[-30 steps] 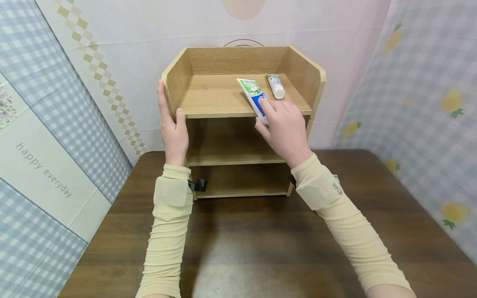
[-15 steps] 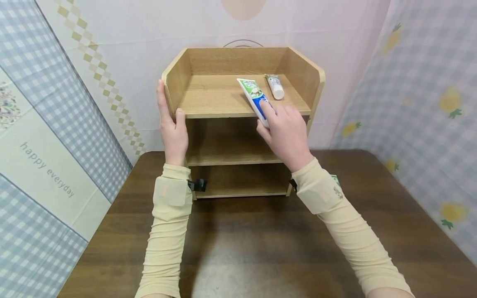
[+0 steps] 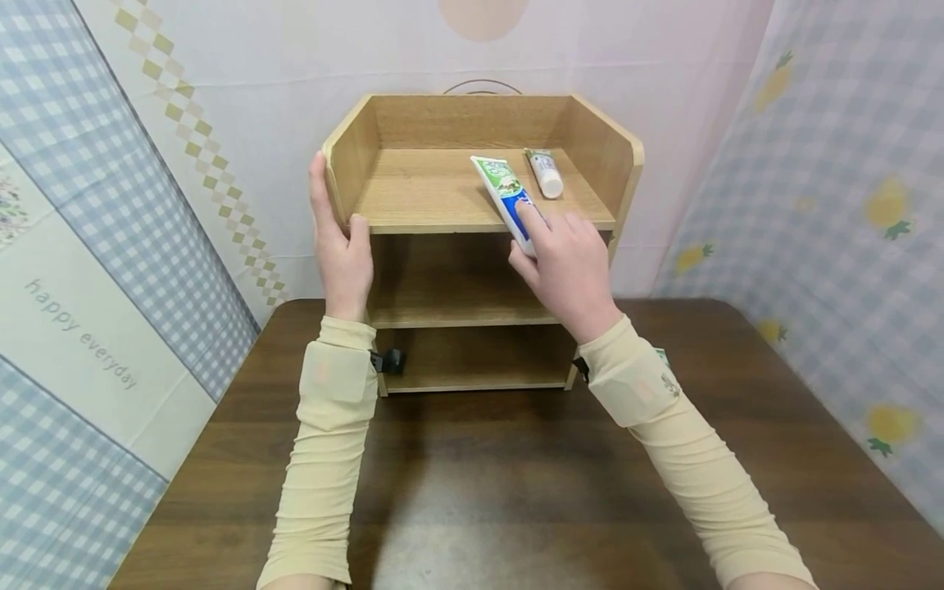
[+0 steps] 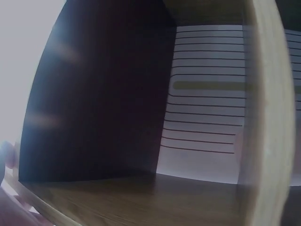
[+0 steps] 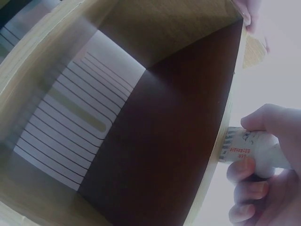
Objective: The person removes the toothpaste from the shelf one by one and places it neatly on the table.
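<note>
My left hand (image 3: 344, 254) holds the left side panel of a light wooden shelf unit (image 3: 435, 227). Its thumb lies at the front corner and its fingers extend along the outside. In my right hand (image 3: 571, 262) is a white, green and blue toothpaste tube (image 3: 505, 187), slanted over the front edge of the top board. The index finger lies on the tube's blue part. From the right wrist view, the thumb and fingers surround the tube's white cap end (image 5: 263, 150). A second, smaller white and green tube (image 3: 546, 174) lies on the top board, right of the held one.
Two lower compartments, the middle one (image 3: 457, 279) and the bottom one (image 3: 472, 356), open toward me. The unit stands on a dark wooden table (image 3: 472, 475). A green-and-white item (image 3: 663, 356) shows partly behind my right forearm. Patterned cloth (image 3: 804, 205) encloses the sides.
My right hand and the tube have shifted very slightly right and down in the head view. The left hand keeps its place on the side panel, and the second tube stays put.
</note>
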The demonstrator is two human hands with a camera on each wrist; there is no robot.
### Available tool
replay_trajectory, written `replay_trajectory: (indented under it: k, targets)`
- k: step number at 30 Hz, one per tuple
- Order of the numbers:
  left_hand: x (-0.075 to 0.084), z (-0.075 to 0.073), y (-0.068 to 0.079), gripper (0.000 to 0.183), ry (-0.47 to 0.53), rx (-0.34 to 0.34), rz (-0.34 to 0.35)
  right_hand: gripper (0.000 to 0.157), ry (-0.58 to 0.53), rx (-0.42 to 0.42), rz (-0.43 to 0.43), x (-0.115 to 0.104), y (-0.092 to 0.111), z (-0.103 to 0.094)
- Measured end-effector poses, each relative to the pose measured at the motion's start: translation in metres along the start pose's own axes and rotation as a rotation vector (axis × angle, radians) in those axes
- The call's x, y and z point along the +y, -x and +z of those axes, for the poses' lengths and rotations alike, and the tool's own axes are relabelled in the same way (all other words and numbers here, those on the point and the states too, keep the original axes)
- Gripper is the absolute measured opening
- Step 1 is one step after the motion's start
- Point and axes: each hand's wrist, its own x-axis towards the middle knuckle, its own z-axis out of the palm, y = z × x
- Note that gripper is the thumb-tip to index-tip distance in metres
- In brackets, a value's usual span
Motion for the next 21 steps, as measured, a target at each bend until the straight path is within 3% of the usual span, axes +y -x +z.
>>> replay_trajectory:
  k: [5,12,17,21]
  targets:
    - [0.007,-0.001,-0.003,0.074,-0.006,0.007,0.016,0.034,0.003,0.001,-0.006,-0.001,0.004,-0.002]
    - [-0.025,0.004,-0.021,0.079,-0.02,0.035,0.088,0.033,0.028,0.017,-0.016,-0.001,0.007,-0.005]
    - [-0.025,0.007,-0.02,0.076,-0.016,0.057,0.084,0.031,0.036,0.025,-0.017,-0.002,0.009,-0.006]
    - [-0.014,0.007,-0.014,0.073,-0.004,0.061,0.071,0.031,0.037,0.017,-0.014,-0.002,0.013,-0.007]
